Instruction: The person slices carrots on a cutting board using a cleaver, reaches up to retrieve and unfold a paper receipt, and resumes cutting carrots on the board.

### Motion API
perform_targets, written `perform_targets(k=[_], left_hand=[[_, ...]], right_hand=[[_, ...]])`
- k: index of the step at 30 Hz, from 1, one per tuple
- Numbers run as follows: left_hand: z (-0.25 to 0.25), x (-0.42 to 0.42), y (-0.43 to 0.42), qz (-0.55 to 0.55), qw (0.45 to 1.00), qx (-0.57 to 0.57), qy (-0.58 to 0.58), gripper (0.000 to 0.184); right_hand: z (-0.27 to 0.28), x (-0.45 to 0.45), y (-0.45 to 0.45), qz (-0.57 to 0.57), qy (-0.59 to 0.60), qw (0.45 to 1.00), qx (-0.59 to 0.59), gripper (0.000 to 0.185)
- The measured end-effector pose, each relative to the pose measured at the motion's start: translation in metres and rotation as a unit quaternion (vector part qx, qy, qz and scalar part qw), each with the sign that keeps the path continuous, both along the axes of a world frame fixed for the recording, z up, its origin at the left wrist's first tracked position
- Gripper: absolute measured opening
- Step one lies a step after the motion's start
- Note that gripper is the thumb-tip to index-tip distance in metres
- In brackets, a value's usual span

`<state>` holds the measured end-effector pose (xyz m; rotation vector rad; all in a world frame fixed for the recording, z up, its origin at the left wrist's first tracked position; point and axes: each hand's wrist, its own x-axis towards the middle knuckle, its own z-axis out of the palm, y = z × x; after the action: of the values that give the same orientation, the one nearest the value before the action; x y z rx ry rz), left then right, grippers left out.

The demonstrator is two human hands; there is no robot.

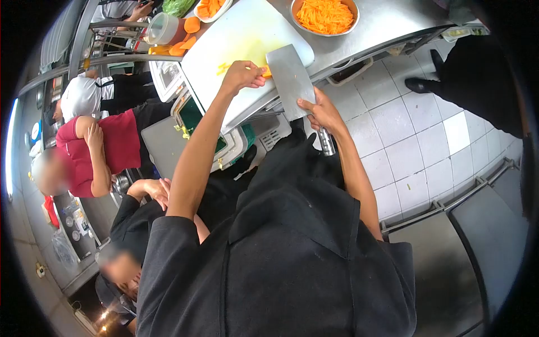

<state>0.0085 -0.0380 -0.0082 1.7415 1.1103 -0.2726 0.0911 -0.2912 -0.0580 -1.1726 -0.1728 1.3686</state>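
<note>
My right hand (322, 110) is wrapped round the handle end of a broad cleaver (290, 78), its thumb on the flat of the blade. The blade reaches over the near edge of a white cutting board (247, 33). My left hand (245, 76) is closed on a small orange carrot piece (267, 72), just left of the blade and partly hidden by my fingers. Thin carrot strips (223, 68) lie on the board beyond my left hand.
A metal bowl of shredded carrot (325, 16) stands right of the board. A dish of carrot chunks (210, 9), a plastic tub (164, 29) and peeled carrots (192, 24) are at the left. Open bins (193, 118) sit below. Several people stand nearby.
</note>
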Motion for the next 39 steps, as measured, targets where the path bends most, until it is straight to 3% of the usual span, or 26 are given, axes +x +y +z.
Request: perform_targets(k=[39], left_hand=[[-0.003,-0.001,-0.009,0.026,0.999,0.029,-0.005,0.03]], right_hand=[[-0.012,-0.007,0.024,-0.019,0.036,0.999,0.033,0.039]])
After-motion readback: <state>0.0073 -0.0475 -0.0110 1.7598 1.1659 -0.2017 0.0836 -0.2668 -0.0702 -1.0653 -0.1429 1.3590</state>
